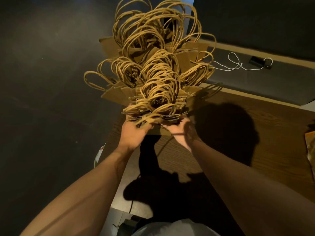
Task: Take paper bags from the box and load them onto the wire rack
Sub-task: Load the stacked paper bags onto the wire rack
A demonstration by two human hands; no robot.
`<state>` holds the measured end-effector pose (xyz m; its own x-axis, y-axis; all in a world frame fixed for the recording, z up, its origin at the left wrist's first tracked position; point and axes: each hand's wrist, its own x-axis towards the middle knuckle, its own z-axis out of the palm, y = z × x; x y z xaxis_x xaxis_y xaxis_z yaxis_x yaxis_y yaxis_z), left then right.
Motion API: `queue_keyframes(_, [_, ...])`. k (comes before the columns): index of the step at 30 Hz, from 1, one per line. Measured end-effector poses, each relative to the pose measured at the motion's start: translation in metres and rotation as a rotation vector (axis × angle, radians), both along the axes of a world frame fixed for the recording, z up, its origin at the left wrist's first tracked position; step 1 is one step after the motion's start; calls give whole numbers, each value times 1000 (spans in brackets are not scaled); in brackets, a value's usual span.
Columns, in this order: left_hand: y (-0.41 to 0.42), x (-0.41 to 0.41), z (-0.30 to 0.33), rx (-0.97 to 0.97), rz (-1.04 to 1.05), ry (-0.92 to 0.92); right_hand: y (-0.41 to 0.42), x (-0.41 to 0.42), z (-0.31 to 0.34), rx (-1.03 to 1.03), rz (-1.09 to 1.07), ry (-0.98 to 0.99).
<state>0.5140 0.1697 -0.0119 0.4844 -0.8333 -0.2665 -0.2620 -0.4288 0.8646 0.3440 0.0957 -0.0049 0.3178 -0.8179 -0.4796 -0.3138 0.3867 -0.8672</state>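
Note:
A thick stack of flat brown paper bags (172,108) with twisted paper handles (158,79) is held up in front of me, handles pointing up and away. My left hand (134,132) grips the stack's near left side from below. My right hand (179,129) grips the near right side. Behind the stack, the open cardboard box (109,46) shows its flaps, with more bags and handles (150,31) standing in it. No wire rack is in view.
A wood-grain floor (255,150) lies below on the right, with my shadow across it. A white cord (238,65) and a small black device (255,61) lie on a grey ledge at the right. A dark wall fills the left side.

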Motion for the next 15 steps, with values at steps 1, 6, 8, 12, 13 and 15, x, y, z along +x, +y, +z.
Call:
queue_keyframes(1, [2,1,0,-34,16,-16,1,2,2,-69,-6,43])
queue_keyframes(6, [7,-15,14,-67,15,51,16,7,1,-239,123,267])
queue_keyframes(8, [7,-12,17,-50,-60,13,12,7,2,-252,211,400])
queue_keyframes(12, [12,-3,25,-49,-82,34,12,-7,28,-228,215,294])
queue_keyframes(13, [13,-5,28,-104,-39,40,13,-10,34,-197,174,200])
queue_keyframes(15, [12,-10,31,-210,54,87,18,-7,42,-146,46,46])
